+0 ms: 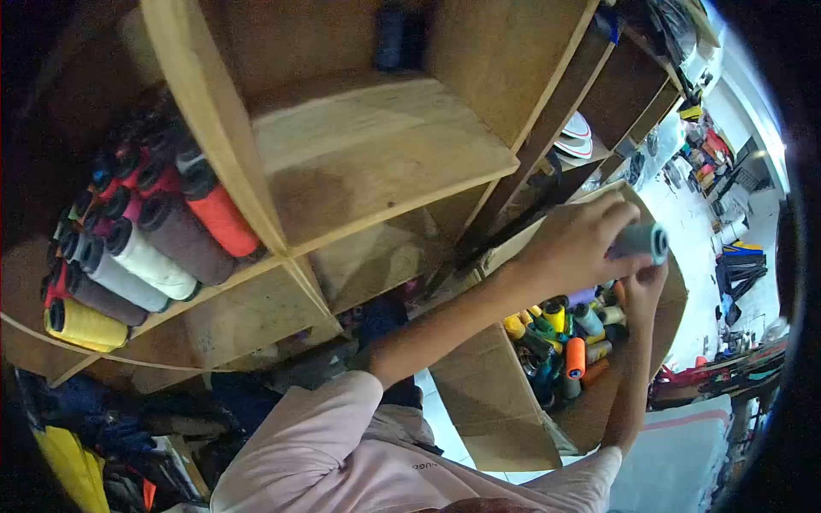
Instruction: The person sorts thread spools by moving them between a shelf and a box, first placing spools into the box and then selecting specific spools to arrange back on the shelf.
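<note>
My left hand [590, 231] reaches across to the right, its fingers closed around a grey-blue thread spool [640, 243]. Just below, my right hand [646, 286] has its fingers curled up against the lower side of the same spool; its fingertips are partly hidden. Both hands are above an open cardboard box [487, 385]. Inside lie jumbled thread spools, among them an orange spool [575, 357], a yellow spool [554, 316] and several in green, blue and grey.
A wooden shelf unit [385, 184] spans the left and middle. Thread spools [154, 261] are stacked on their sides in its left compartment. One dark spool [389, 38] stands in an upper compartment. White tiled floor [684, 248] and heaped goods lie right; a yellow item [68, 470] is lower left.
</note>
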Demonstrator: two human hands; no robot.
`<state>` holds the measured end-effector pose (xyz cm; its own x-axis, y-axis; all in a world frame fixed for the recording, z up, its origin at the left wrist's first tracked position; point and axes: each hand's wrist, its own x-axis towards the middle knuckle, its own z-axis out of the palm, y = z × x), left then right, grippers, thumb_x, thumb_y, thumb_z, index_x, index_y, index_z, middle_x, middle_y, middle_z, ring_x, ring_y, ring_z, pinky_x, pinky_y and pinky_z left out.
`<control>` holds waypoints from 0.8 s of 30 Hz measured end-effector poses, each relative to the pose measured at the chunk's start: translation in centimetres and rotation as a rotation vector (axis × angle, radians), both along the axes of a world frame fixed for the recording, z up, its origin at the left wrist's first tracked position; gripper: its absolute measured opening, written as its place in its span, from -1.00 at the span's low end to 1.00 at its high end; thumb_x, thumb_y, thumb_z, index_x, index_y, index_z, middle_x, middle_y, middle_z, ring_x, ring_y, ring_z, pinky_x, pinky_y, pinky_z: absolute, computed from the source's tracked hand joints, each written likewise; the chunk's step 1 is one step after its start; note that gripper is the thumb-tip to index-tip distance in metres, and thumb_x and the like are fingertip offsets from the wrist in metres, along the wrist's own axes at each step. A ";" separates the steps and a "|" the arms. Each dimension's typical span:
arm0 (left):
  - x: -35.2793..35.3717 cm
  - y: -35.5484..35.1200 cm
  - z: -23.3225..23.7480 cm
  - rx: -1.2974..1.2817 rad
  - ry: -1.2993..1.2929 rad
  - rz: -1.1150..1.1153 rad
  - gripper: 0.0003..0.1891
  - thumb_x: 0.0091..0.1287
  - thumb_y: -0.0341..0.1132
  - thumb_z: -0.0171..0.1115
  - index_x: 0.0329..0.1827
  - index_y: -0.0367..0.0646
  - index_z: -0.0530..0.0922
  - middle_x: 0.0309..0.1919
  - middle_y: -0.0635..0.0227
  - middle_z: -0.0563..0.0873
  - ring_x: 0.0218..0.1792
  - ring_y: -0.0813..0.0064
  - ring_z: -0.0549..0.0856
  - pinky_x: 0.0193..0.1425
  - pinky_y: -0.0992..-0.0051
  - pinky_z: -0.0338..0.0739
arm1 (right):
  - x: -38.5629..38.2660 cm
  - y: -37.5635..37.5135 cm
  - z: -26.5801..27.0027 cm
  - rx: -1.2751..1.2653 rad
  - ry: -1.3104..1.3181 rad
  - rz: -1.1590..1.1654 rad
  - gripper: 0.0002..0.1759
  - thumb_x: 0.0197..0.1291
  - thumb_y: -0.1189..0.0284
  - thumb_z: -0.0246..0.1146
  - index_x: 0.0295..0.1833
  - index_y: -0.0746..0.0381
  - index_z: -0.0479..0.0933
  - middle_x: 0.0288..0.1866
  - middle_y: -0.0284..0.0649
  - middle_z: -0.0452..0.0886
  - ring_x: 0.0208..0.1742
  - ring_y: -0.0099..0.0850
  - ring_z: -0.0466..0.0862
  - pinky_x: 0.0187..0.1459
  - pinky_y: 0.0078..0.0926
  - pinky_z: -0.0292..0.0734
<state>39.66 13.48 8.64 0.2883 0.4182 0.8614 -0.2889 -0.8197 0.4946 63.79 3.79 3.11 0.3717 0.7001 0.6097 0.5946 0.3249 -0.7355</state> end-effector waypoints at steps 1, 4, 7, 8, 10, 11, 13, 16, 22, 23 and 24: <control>-2.7 -0.6 0.8 -0.013 -0.098 0.033 -0.64 0.29 -0.11 0.40 -0.09 -0.23 0.59 -0.22 0.14 0.67 -0.21 0.12 0.72 -0.12 0.31 0.61 | -2.7 0.8 2.1 0.055 0.036 0.050 -0.37 0.19 0.46 0.44 0.32 0.35 0.37 0.10 -0.16 0.60 0.09 -0.40 0.63 0.12 -0.40 0.57; -9.4 -1.7 0.3 -0.007 -0.208 0.141 -0.77 0.34 -0.34 0.32 -0.05 -0.29 0.60 -0.27 0.21 0.65 -0.29 0.34 0.68 -0.15 0.43 0.57 | -10.4 4.8 7.7 0.004 0.041 0.090 -0.41 0.19 0.32 0.48 0.25 0.34 0.45 0.02 -0.19 0.64 0.05 -0.45 0.63 0.06 -0.46 0.56; -14.3 -3.3 -0.9 -0.073 -0.143 0.232 -0.81 0.37 -0.40 0.24 -0.06 -0.34 0.60 -0.30 0.22 0.68 -0.31 0.43 0.67 -0.14 0.46 0.55 | -17.3 9.7 10.9 -0.047 0.002 0.256 -0.41 0.19 0.20 0.48 0.20 0.34 0.51 0.03 -0.15 0.66 0.06 -0.43 0.64 0.07 -0.44 0.55; -15.4 -3.7 -1.2 -0.095 -0.126 0.245 -0.82 0.38 -0.41 0.23 -0.07 -0.34 0.59 -0.31 0.22 0.69 -0.32 0.44 0.67 -0.14 0.47 0.55 | -18.8 12.2 11.1 0.001 -0.087 0.321 -0.38 0.17 0.17 0.48 0.20 0.35 0.52 0.05 -0.12 0.67 0.06 -0.41 0.65 0.09 -0.39 0.55; -17.2 -4.6 -1.8 -0.171 -0.086 0.283 -0.85 0.41 -0.43 0.20 -0.08 -0.35 0.59 -0.32 0.23 0.68 -0.35 0.53 0.67 -0.18 0.53 0.55 | -22.1 16.4 10.9 0.040 -0.198 0.390 -0.32 0.15 0.09 0.47 0.21 0.36 0.53 0.09 -0.07 0.68 0.07 -0.36 0.67 0.14 -0.34 0.54; -17.8 -4.9 -2.1 -0.158 -0.090 0.286 -0.85 0.41 -0.43 0.20 -0.08 -0.35 0.59 -0.32 0.23 0.68 -0.35 0.53 0.67 -0.18 0.53 0.55 | -23.8 17.9 11.1 0.026 -0.221 0.399 -0.29 0.13 0.06 0.47 0.22 0.36 0.54 0.11 -0.05 0.68 0.08 -0.35 0.67 0.16 -0.33 0.53; -19.0 -5.3 -2.7 -0.301 -0.094 0.320 -0.87 0.31 -0.51 0.26 -0.11 -0.30 0.62 -0.38 0.21 0.66 -0.36 0.40 0.68 -0.21 0.47 0.55 | -26.1 22.4 10.5 -0.131 -0.185 0.445 -0.30 0.12 0.04 0.46 0.22 0.33 0.55 0.12 0.03 0.68 0.10 -0.25 0.69 0.15 -0.31 0.55; -20.5 -5.6 -2.9 -0.300 -0.096 0.355 -0.89 0.33 -0.51 0.25 -0.13 -0.30 0.62 -0.37 0.20 0.67 -0.34 0.39 0.70 -0.18 0.46 0.56 | -28.7 29.2 8.8 -0.207 -0.149 0.401 -0.45 0.19 0.17 0.40 0.14 0.37 0.57 0.04 0.00 0.70 0.02 -0.27 0.68 0.07 -0.30 0.57; -22.5 -5.6 -3.7 -0.198 -0.056 0.402 -0.88 0.44 -0.44 0.16 -0.13 -0.34 0.60 -0.38 0.28 0.67 -0.39 0.60 0.67 -0.29 0.58 0.56 | -30.6 42.5 1.8 0.237 -0.315 0.002 -0.52 0.19 0.13 0.34 -0.11 0.39 0.61 -0.05 0.18 0.66 0.01 0.11 0.65 -0.03 -0.05 0.58; -22.6 -5.4 -3.9 -0.194 -0.056 0.403 -0.88 0.44 -0.44 0.16 -0.13 -0.34 0.60 -0.38 0.28 0.67 -0.39 0.60 0.67 -0.29 0.58 0.56 | -30.5 43.1 1.8 0.241 -0.314 0.003 -0.52 0.19 0.13 0.34 -0.11 0.39 0.61 -0.05 0.18 0.66 0.01 0.11 0.65 -0.03 -0.05 0.58; -22.7 -5.4 -4.2 -0.220 -0.046 0.408 -0.87 0.45 -0.44 0.16 -0.13 -0.35 0.60 -0.37 0.28 0.67 -0.39 0.60 0.67 -0.29 0.58 0.56 | -30.5 43.0 2.3 0.146 -0.495 -0.037 -0.49 0.19 0.08 0.34 -0.11 0.39 0.62 -0.05 0.18 0.66 0.00 0.11 0.65 -0.02 -0.04 0.58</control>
<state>16.91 8.11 4.45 0.0260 0.6634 0.7478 0.0099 -0.7482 0.6634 33.30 46.75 5.40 0.0371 0.5866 0.8090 0.8729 0.3750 -0.3120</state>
